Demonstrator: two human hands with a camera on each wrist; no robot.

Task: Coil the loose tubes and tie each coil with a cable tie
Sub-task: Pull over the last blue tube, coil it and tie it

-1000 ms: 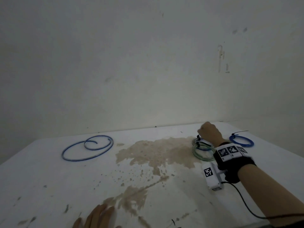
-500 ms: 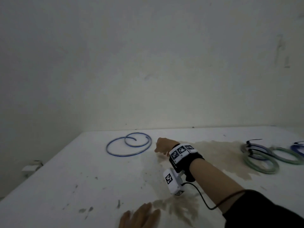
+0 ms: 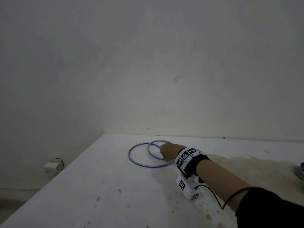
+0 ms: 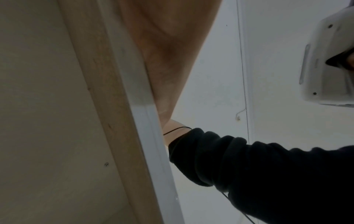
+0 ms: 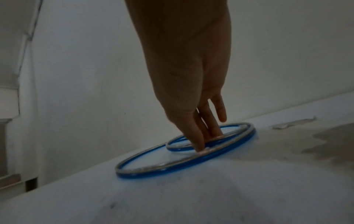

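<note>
A loose blue tube (image 3: 130, 155) lies in two flat overlapping loops near the far left corner of the white table (image 3: 98, 186). My right hand (image 3: 166, 152) reaches down onto the tube. In the right wrist view its fingers (image 5: 199, 141) are straight, with their tips pressing on the tube (image 5: 172, 168) where the small loop meets the large one. They do not curl round it. My left hand (image 4: 162, 53) shows only in the left wrist view, lying long and flat at the table's near edge with its fingertips hidden.
A wide brown stain (image 3: 246, 167) covers the table to the right of my arm. A bit of a coiled tube (image 3: 300, 171) shows at the right edge of the head view. A white wall socket (image 3: 52, 165) sits beyond the table's left edge.
My right hand left the tied coils on the right, crossed the stain and now touches the loose blue tube on the left. The view swung left, and my left hand dropped out of it.
</note>
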